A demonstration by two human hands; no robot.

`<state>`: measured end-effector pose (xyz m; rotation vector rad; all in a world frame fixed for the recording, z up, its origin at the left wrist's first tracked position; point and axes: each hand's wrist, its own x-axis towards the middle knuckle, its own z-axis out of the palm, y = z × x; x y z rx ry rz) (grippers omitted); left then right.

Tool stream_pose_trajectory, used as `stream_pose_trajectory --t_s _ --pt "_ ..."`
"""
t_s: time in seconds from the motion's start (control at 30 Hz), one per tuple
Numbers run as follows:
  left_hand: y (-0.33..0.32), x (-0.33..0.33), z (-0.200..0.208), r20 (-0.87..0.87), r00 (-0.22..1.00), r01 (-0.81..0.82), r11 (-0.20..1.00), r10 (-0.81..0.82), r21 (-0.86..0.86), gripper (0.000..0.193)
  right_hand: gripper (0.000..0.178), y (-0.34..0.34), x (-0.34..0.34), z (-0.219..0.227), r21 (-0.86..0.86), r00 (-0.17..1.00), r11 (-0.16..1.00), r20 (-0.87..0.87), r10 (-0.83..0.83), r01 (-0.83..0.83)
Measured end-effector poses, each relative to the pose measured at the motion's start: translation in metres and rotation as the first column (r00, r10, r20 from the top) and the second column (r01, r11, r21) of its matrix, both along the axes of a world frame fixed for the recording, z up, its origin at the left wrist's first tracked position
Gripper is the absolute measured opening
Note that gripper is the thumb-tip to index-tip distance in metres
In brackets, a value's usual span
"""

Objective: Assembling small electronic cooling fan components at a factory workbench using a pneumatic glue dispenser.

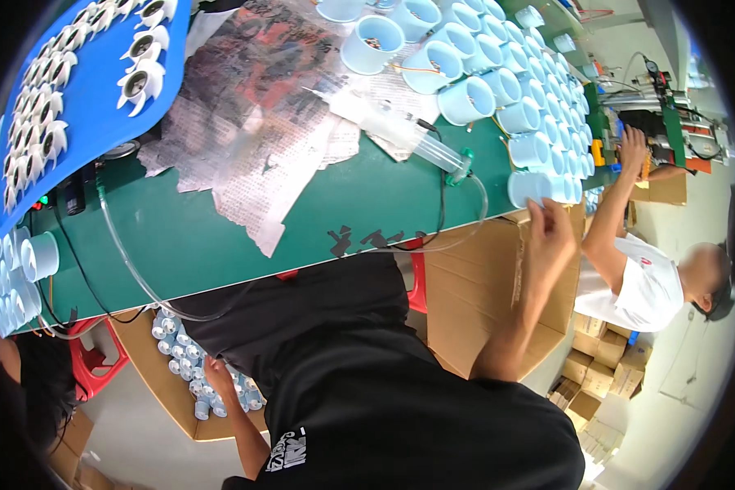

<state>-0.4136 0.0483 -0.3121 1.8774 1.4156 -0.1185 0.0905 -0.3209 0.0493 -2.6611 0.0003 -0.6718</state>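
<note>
At the right end of the green table, my right hand (552, 239) is closed, thumb and fingertips pinching the rim of a light-blue plastic cup (527, 188). That cup is at the near end of tightly packed rows of similar cups (521, 116), some with wires inside. Low on the left, my left hand (219, 376) is over an open cardboard box (165, 392) holding many small light-blue cups with white parts (202, 406). Its fingers look loosely extended, with nothing visible in them, though they are small and partly hidden.
A blue tray (98, 135) carries rows of white finned parts with dark centres. Torn newspaper (261, 163) lies mid-table under a clear dispensing syringe (400, 135) with a tube. More cups (39, 256) stand at left. Another open box (474, 294) is at right; a co-worker (637, 273) reaches beyond it.
</note>
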Motion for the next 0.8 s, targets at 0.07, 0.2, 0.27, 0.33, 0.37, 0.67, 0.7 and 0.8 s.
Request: stream_pose_trajectory --t_s 0.07,0.2,0.27,0.33,0.37,0.67,0.7,0.8 --pt "-0.006 0.056 0.105 0.191 0.963 -0.224 0.961 0.191 0.165 0.023 0.012 0.015 -0.020 0.021 0.243 1.000 0.970 -0.023 -0.015 0.020" --pt "-0.027 0.148 0.252 0.504 0.856 -0.284 0.920 0.116 0.271 0.014 0.019 0.037 -0.047 0.024 0.194 0.929 0.912 -0.003 0.369 -0.361" --pt "-0.045 0.223 0.304 0.674 0.683 -0.038 0.908 -0.281 0.417 0.022 0.024 0.088 -0.043 0.028 0.169 0.756 0.746 -0.007 0.655 -0.644" --pt "-0.054 0.298 0.341 0.552 0.536 0.283 0.752 -0.638 0.595 0.070 0.026 0.122 -0.043 0.020 0.251 0.649 0.641 -0.061 0.758 -0.725" --pt "-0.063 0.335 0.356 0.467 0.539 0.370 0.696 -0.701 0.616 0.084 0.025 0.129 -0.042 0.017 0.289 0.616 0.606 -0.066 0.785 -0.741" --pt "-0.073 0.493 0.359 0.789 0.177 0.491 0.748 -0.588 0.447 0.064 0.047 0.134 -0.030 -0.006 0.986 0.681 -0.012 -0.107 0.725 0.167" --pt "-0.075 0.504 0.359 0.713 0.152 0.550 0.658 -0.685 0.515 0.066 0.047 0.132 -0.030 -0.013 0.978 0.691 -0.056 -0.101 0.716 0.202" --pt "-0.084 0.507 0.350 0.463 0.125 0.585 0.442 -0.878 0.680 0.069 0.048 0.130 -0.030 -0.025 0.954 0.716 -0.208 -0.010 0.698 0.216"
